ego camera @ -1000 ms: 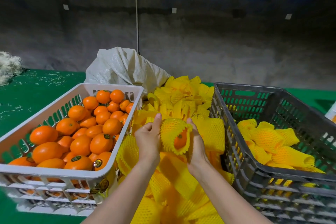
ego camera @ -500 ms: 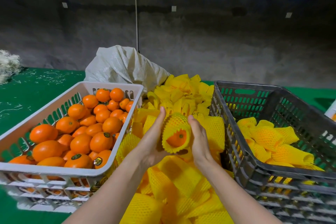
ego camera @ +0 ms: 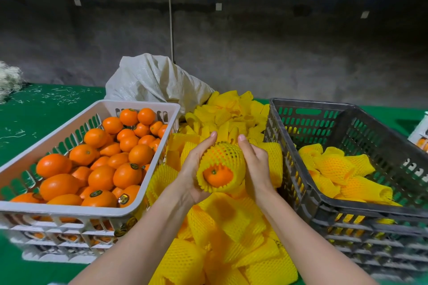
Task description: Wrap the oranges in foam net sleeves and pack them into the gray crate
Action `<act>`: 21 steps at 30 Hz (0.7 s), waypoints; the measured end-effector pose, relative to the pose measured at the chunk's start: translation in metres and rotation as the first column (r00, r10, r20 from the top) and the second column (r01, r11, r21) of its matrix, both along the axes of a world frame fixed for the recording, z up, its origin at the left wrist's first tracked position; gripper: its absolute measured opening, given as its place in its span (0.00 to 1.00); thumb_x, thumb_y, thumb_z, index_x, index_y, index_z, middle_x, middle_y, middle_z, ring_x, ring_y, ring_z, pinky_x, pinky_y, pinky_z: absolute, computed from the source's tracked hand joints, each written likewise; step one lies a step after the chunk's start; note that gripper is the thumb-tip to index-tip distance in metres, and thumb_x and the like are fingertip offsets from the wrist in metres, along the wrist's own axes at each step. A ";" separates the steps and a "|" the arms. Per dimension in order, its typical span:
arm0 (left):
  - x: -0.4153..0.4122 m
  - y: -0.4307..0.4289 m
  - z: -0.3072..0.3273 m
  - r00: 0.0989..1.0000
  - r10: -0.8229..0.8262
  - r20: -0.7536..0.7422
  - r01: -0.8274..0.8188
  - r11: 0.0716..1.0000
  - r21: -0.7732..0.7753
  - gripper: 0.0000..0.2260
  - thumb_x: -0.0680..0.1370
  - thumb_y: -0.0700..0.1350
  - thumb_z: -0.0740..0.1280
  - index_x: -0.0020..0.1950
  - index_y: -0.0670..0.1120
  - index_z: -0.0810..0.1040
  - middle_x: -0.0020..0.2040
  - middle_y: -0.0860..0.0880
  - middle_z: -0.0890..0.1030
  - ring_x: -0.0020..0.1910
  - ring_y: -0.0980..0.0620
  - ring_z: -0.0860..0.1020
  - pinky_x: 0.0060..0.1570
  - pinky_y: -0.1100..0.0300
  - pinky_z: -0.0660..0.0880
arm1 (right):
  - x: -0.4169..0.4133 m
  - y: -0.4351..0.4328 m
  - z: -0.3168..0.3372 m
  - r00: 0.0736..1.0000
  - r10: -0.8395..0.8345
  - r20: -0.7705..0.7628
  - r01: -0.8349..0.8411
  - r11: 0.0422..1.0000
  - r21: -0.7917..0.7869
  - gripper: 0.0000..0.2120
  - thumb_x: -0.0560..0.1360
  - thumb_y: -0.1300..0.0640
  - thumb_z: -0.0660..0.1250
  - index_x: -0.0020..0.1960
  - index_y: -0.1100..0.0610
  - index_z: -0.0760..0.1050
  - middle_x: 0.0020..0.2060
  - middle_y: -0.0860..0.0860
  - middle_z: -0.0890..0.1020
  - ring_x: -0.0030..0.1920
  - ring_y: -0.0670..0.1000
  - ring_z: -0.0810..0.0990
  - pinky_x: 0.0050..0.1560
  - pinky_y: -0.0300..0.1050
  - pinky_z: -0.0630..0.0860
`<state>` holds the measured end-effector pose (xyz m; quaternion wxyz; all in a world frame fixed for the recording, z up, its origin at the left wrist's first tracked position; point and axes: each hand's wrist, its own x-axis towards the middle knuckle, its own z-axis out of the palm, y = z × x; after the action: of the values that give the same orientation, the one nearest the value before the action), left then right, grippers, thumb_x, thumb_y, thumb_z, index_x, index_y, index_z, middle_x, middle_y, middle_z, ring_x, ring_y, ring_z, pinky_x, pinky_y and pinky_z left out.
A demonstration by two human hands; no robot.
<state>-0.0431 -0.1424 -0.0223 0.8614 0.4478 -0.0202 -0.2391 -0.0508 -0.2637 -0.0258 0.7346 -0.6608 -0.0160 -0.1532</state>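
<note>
Between my palms sits an orange [ego camera: 217, 176] inside a yellow foam net sleeve [ego camera: 223, 159]; its open end faces me and shows the fruit. My left hand [ego camera: 196, 169] cups the sleeve from the left and below, and my right hand [ego camera: 256, 164] presses its right side with fingers pointing up. I hold it above a heap of loose yellow sleeves [ego camera: 231, 233]. A white crate [ego camera: 76, 209] on the left is full of bare oranges [ego camera: 102, 159]. The gray crate [ego camera: 298, 180] on the right holds several sleeved oranges [ego camera: 335, 169].
A white woven sack [ego camera: 152, 81] lies behind the sleeve heap. The green table [ego camera: 30, 111] carries scattered white shreds at the far left. A box corner [ego camera: 421, 134] shows at the right edge. A dark concrete wall stands behind.
The sleeve has slid further over the orange and now covers most of it. Both hands have shifted slightly, the open end turning toward me.
</note>
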 end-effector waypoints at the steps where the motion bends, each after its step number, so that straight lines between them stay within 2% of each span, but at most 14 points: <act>1: -0.001 0.000 0.001 1.000 -0.020 0.004 0.020 1.000 -0.005 0.19 0.65 0.58 0.69 0.44 0.44 0.86 0.46 0.41 0.84 0.44 0.44 0.83 0.49 0.49 0.79 | 0.000 0.000 -0.001 1.000 0.012 0.001 -0.012 1.000 0.004 0.16 0.79 0.54 0.60 0.34 0.59 0.67 0.30 0.55 0.67 0.33 0.52 0.65 0.34 0.44 0.62; 3: -0.001 0.001 0.002 0.999 -0.035 0.012 0.035 0.999 -0.009 0.19 0.65 0.58 0.69 0.45 0.45 0.86 0.47 0.41 0.84 0.44 0.44 0.83 0.48 0.50 0.79 | 0.001 0.000 -0.004 1.000 0.022 0.014 -0.022 1.000 -0.006 0.18 0.79 0.54 0.59 0.31 0.56 0.65 0.27 0.52 0.68 0.31 0.49 0.67 0.31 0.41 0.63; 5: -0.002 0.001 0.002 0.999 -0.012 0.035 0.012 1.000 -0.007 0.18 0.65 0.58 0.69 0.43 0.45 0.86 0.46 0.42 0.84 0.43 0.45 0.83 0.45 0.52 0.81 | 0.001 0.001 -0.007 0.999 0.031 0.029 -0.031 0.999 -0.011 0.16 0.79 0.55 0.59 0.32 0.54 0.69 0.29 0.48 0.73 0.34 0.46 0.71 0.34 0.40 0.68; 8: 0.000 0.000 0.002 0.989 0.090 0.119 -0.099 0.993 0.066 0.14 0.66 0.57 0.68 0.36 0.48 0.86 0.41 0.45 0.85 0.39 0.48 0.84 0.36 0.57 0.80 | 0.004 0.000 -0.014 0.999 -0.017 -0.040 0.013 0.994 -0.105 0.08 0.79 0.50 0.58 0.49 0.54 0.71 0.43 0.47 0.76 0.48 0.46 0.74 0.46 0.42 0.71; 10: 0.001 0.002 0.005 0.969 0.177 0.169 -0.204 0.966 0.156 0.14 0.64 0.58 0.69 0.36 0.48 0.86 0.41 0.46 0.85 0.41 0.49 0.84 0.39 0.56 0.80 | 0.004 -0.001 -0.020 0.971 0.041 -0.236 -0.052 0.998 -0.040 0.18 0.78 0.43 0.56 0.61 0.53 0.70 0.59 0.51 0.76 0.60 0.51 0.74 0.58 0.50 0.73; 11: 0.003 0.004 0.005 0.955 0.218 0.202 -0.259 0.944 0.204 0.16 0.65 0.59 0.69 0.40 0.48 0.85 0.43 0.47 0.86 0.44 0.48 0.84 0.45 0.54 0.79 | 0.002 -0.001 -0.022 0.938 0.137 -0.319 -0.122 0.990 0.065 0.24 0.76 0.38 0.55 0.66 0.50 0.69 0.63 0.51 0.74 0.62 0.54 0.74 0.59 0.55 0.74; 12: 0.004 0.004 0.005 0.939 0.241 0.246 -0.303 0.918 0.256 0.17 0.66 0.59 0.68 0.45 0.48 0.84 0.45 0.47 0.85 0.47 0.49 0.83 0.49 0.52 0.78 | 0.000 -0.001 -0.021 0.902 0.247 -0.354 -0.191 0.964 0.187 0.28 0.73 0.34 0.55 0.68 0.46 0.68 0.63 0.51 0.75 0.61 0.55 0.76 0.55 0.57 0.77; 14: 0.004 0.003 0.003 0.901 0.253 0.352 -0.373 0.867 0.330 0.15 0.72 0.57 0.67 0.51 0.47 0.81 0.47 0.49 0.84 0.47 0.54 0.82 0.48 0.56 0.77 | -0.004 0.001 -0.016 0.851 0.407 -0.332 -0.298 0.894 0.333 0.31 0.68 0.31 0.56 0.68 0.41 0.67 0.60 0.51 0.78 0.56 0.55 0.79 0.46 0.55 0.80; 16: 0.003 0.000 -0.002 0.862 0.257 0.437 -0.425 0.835 0.349 0.12 0.76 0.53 0.65 0.52 0.46 0.79 0.47 0.50 0.82 0.44 0.59 0.81 0.43 0.64 0.75 | -0.005 0.002 -0.012 0.837 0.460 -0.298 -0.344 0.864 0.369 0.28 0.70 0.35 0.59 0.68 0.42 0.67 0.61 0.51 0.78 0.58 0.54 0.79 0.45 0.52 0.79; 18: 0.003 -0.004 -0.006 0.831 0.248 0.498 -0.456 0.816 0.355 0.13 0.77 0.53 0.63 0.57 0.47 0.75 0.52 0.53 0.78 0.51 0.59 0.77 0.43 0.68 0.72 | -0.004 0.002 -0.009 0.839 0.462 -0.288 -0.348 0.862 0.367 0.23 0.74 0.43 0.62 0.68 0.45 0.68 0.61 0.52 0.78 0.60 0.54 0.78 0.45 0.50 0.78; 21: 0.009 -0.006 -0.008 0.812 0.252 0.526 -0.496 0.772 0.396 0.20 0.79 0.57 0.58 0.68 0.50 0.67 0.61 0.56 0.69 0.60 0.58 0.68 0.45 0.71 0.65 | -0.007 -0.001 -0.007 0.831 0.497 -0.249 -0.357 0.820 0.447 0.27 0.68 0.48 0.69 0.67 0.47 0.69 0.58 0.50 0.80 0.58 0.53 0.79 0.45 0.48 0.79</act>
<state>-0.0336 -0.1480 -0.0303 0.7110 0.6986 -0.0590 0.0545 -0.0576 -0.2648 -0.0330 0.8546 -0.5000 -0.0032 0.1400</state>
